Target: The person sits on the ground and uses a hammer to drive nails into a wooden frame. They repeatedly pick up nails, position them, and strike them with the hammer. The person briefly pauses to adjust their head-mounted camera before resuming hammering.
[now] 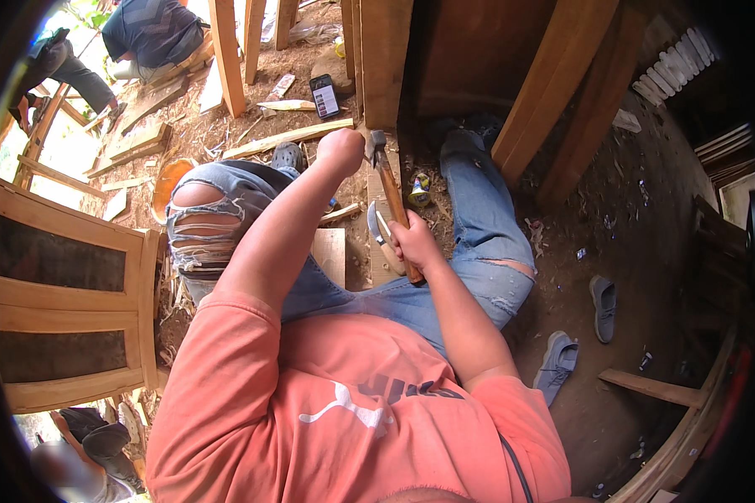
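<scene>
My right hand [417, 241] is wrapped round the wooden handle of a hammer [387, 180], whose metal head points away from me. Beside that head, my left hand [341, 152] is closed in a fist near the foot of an upright wooden post [385, 71]; anything inside its fingers is hidden. Between my legs, a knife with a curved blade [375, 223] lies on a wooden board [380, 272], partly behind my right hand. A small yellow can or tub [420, 189] sits right of the hammer.
A phone [324, 95] lies beyond my left hand among wood scraps. Wooden beams [557, 80] lean at the right. A panelled wooden frame [63, 289] stands at left, near an orange bucket [173, 188]. Grey shoes [555, 366] lie right. Another person [155, 38] crouches at far left.
</scene>
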{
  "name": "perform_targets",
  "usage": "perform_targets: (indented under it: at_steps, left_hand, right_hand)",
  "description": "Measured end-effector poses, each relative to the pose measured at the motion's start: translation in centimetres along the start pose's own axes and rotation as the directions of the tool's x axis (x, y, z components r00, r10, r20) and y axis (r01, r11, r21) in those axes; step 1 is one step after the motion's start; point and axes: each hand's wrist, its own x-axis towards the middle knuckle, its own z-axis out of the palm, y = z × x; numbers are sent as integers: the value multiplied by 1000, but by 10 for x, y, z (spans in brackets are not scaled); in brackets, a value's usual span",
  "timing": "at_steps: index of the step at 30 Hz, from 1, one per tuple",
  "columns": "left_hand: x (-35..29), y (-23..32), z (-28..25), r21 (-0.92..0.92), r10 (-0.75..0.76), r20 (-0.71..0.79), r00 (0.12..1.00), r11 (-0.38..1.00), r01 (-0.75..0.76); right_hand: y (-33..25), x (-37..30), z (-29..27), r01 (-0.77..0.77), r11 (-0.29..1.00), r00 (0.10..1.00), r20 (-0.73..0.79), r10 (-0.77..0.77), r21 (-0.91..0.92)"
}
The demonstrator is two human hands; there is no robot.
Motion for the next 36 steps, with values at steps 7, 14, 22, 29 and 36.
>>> perform_targets:
  at_steps: [7,14,22,29,36]
  left_hand:
    - [2,-3,2,-49,-4,-12,1000,999,4]
    - [4,-9,2,-24,-1,6,1000,1000,1]
    - [0,-6,1,-32,11,12,1000,999,-11]
    - [4,-10,5,-1,28,-3,1000,1000,-28]
    - [4,-8,7,18,52,15,999,998,-52]
  right_hand:
    - [-3,2,-5,-48,977,993,114,24,209]
    - [8,20,-7,-112,991,994,27,110,69]
    - [-4,16,-3,-111,976,991,92,95,188]
    - [2,18,2,-25,998,997,76,21,55]
    - [6,24,-3,-109,993,994,34,108,36]
